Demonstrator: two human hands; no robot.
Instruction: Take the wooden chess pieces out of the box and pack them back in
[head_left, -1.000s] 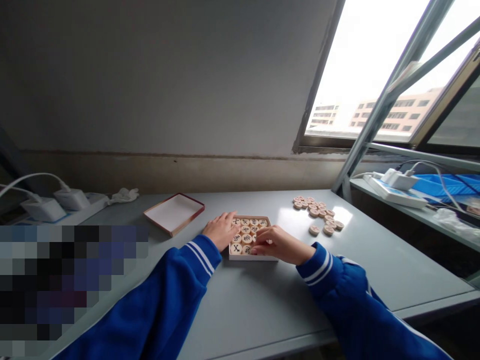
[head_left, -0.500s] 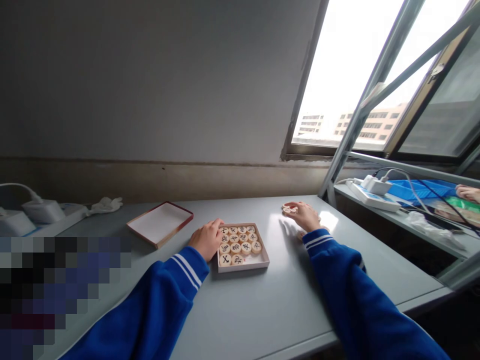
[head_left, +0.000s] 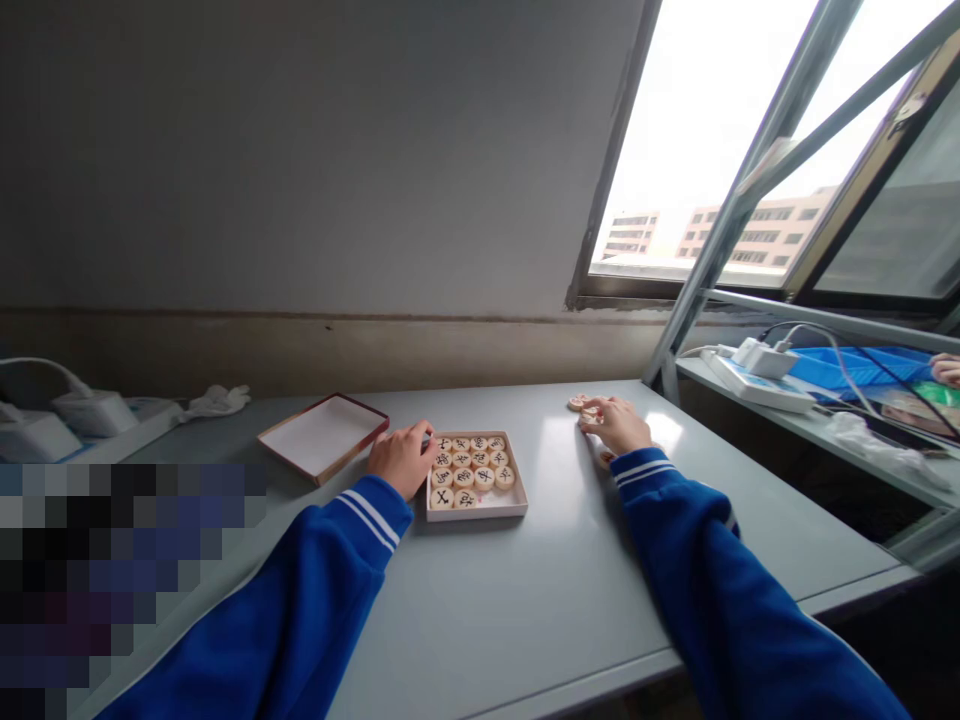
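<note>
A shallow white cardboard box (head_left: 480, 513) on the table holds rows of round wooden xiangqi pieces (head_left: 484, 478) with dark characters. A gap shows at its front right corner. My left hand (head_left: 403, 458) rests against the box's left wall, fingers curled over its edge; the thumb is hidden. To the right, my right hand (head_left: 616, 425) reaches down among loose xiangqi pieces, its fingertips closed on one xiangqi piece (head_left: 590, 414). Another loose piece (head_left: 577, 402) with red marking lies just beyond the fingers. More pieces are partly covered by this hand.
An upturned box lid (head_left: 326, 437) with a red rim lies left of the box. Power strips with plugs (head_left: 94, 413) and a crumpled white glove or cloth (head_left: 215, 401) are at the left. On the right, a shelf bears a charger (head_left: 772, 358), a blue tray (head_left: 862, 366) and another person's hand (head_left: 946, 369).
My right hand has drawn slightly back towards me, uncovering a red-marked piece at the far end. My left hand stays at the box's edge. The camera has shifted slightly.
</note>
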